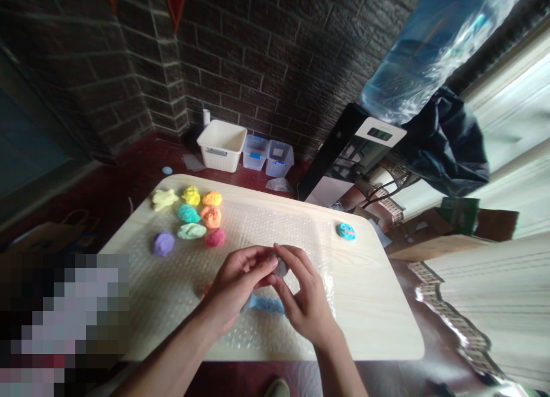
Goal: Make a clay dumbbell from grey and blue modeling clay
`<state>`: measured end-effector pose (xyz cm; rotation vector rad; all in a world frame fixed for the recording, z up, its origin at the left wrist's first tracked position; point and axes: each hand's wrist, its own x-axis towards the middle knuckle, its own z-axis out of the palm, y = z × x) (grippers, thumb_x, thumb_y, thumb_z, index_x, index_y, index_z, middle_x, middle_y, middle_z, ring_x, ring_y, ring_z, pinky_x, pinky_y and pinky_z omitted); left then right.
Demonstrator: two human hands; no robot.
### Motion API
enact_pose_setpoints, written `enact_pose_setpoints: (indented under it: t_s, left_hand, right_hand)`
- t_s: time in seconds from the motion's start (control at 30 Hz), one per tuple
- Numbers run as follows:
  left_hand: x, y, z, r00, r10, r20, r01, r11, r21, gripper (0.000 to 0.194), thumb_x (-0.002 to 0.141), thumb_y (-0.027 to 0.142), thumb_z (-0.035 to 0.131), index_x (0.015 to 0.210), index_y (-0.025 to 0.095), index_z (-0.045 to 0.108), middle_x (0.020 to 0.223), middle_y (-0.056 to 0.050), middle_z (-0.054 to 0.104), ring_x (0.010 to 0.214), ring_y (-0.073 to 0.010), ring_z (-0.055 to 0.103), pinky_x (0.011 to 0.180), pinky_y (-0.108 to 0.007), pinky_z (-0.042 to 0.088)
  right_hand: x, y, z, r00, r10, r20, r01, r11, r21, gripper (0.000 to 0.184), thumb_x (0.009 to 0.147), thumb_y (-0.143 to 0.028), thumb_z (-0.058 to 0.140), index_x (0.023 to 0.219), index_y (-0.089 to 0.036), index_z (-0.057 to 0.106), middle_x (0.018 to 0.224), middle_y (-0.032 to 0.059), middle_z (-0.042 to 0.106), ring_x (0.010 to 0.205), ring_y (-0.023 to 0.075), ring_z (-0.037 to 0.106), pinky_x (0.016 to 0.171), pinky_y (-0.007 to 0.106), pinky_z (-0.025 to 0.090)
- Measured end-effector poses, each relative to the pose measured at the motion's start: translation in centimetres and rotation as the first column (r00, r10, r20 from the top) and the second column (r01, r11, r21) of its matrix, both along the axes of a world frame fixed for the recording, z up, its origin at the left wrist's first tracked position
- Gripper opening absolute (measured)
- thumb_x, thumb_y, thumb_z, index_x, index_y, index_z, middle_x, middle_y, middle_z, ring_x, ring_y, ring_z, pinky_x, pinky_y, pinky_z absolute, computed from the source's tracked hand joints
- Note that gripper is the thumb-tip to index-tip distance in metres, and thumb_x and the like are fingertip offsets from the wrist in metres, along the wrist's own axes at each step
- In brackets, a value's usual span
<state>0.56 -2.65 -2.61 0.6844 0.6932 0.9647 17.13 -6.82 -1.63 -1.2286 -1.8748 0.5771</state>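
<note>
Both hands (269, 288) partly hide the gray lump (281, 267).

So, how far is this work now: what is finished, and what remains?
The purple lump and the red lump look already set out on the bubble wrap. The grey lump is in progress, held between the fingers of the left hand and the right hand. It is not yet set down, so that seems left. The blue piece lies near the hands; whether it is finished, I cannot tell.
</note>
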Motion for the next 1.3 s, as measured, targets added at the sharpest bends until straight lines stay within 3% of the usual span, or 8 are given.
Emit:
enact_pose_setpoints:
  t_s: [0.23,0.37,0.5,0.7,0.8,0.97,1.13,1.3]
  left_hand:
    - [0.1,0.1,0.0,1.000,0.000,-0.014,0.000,1.000,-0.005,0.032,0.086,0.036,0.089,0.111,0.017,0.084,0.111,-0.012,0.082,0.095,-0.0219,0.077,0.081,-0.029,0.062]
    - [0.2,0.0,-0.3,0.999,0.018,-0.048,-0.017,1.000,0.022,0.033,0.086,0.036,0.089,0.112,0.017,0.084,0.110,-0.012,0.082,0.100,-0.0228,0.077,0.082,-0.027,0.061]
    - [0.3,-0.1,-0.2,0.997,0.040,-0.069,-0.037,0.998,0.041,0.031,0.085,0.035,0.090,0.110,0.018,0.083,0.109,-0.010,0.082,0.095,-0.0194,0.076,0.082,-0.025,0.061]
    - [0.1,-0.1,0.4,0.995,0.077,-0.061,-0.070,0.991,0.116,0.047,0.080,0.026,0.094,0.121,0.016,0.074,0.102,-0.009,0.082,0.092,-0.0212,0.078,0.084,-0.029,0.062]
    - [0.1,0.0,0.6,0.995,0.074,-0.066,-0.064,0.988,0.144,0.048,0.080,0.024,0.093,0.122,0.017,0.073,0.100,-0.007,0.081,0.093,-0.0210,0.078,0.084,-0.029,0.062]
    - [0.2,0.0,0.0,0.998,0.047,-0.047,-0.041,0.992,0.116,0.044,0.087,0.033,0.088,0.126,0.018,0.075,0.112,-0.011,0.079,0.101,-0.0229,0.077,0.088,-0.030,0.062]
    - [0.2,-0.1,-0.8,0.999,0.024,-0.046,-0.023,0.999,0.026,0.035,0.088,0.038,0.088,0.117,0.019,0.082,0.118,-0.012,0.079,0.105,-0.0229,0.075,0.087,-0.028,0.062]
    - [0.1,0.0,-0.5,0.999,0.031,-0.025,-0.030,0.999,0.017,0.032,0.088,0.039,0.088,0.112,0.019,0.083,0.115,-0.011,0.080,0.101,-0.0209,0.075,0.082,-0.025,0.062]
  right_hand:
    - [0.1,0.2,-0.2,0.995,-0.028,0.092,0.024,0.999,0.045,0.054,0.107,-0.025,0.061,0.159,-0.031,0.051,0.143,0.0140,0.064,0.131,0.0315,0.066,0.110,0.051,0.060]
    - [0.2,0.1,-0.3,0.998,-0.041,0.044,0.039,0.998,0.041,0.057,0.106,-0.025,0.063,0.160,-0.031,0.050,0.144,0.0140,0.063,0.133,0.0315,0.064,0.111,0.052,0.058]
    - [0.0,0.1,-0.7,0.993,-0.026,-0.115,0.027,1.000,0.009,0.050,0.105,-0.022,0.063,0.154,-0.031,0.057,0.137,0.0124,0.067,0.126,0.0290,0.067,0.108,0.050,0.059]
    - [-0.4,0.6,-1.3,0.889,-0.002,-0.457,-0.047,0.994,-0.095,0.034,0.103,-0.026,0.069,0.137,-0.031,0.069,0.127,0.0101,0.071,0.119,0.0270,0.069,0.102,0.048,0.061]
    - [-0.3,0.6,-1.2,0.907,0.009,-0.421,-0.041,0.997,-0.068,0.031,0.103,-0.024,0.070,0.133,-0.030,0.072,0.124,0.0098,0.072,0.119,0.0275,0.069,0.104,0.050,0.059]
    - [-0.2,0.3,-0.7,0.955,-0.039,-0.294,0.052,0.998,0.036,0.045,0.103,-0.018,0.066,0.145,-0.032,0.065,0.132,0.0105,0.070,0.120,0.0269,0.068,0.103,0.047,0.058]
    - [-0.1,0.2,-0.4,0.998,-0.006,-0.063,0.010,0.999,0.050,0.048,0.103,-0.016,0.063,0.150,-0.029,0.062,0.132,0.0115,0.069,0.122,0.0263,0.068,0.104,0.044,0.059]
    - [0.0,0.2,-0.5,0.999,-0.026,0.018,0.025,0.997,0.074,0.052,0.105,-0.018,0.060,0.156,-0.027,0.056,0.136,0.0137,0.066,0.124,0.0278,0.067,0.106,0.045,0.059]
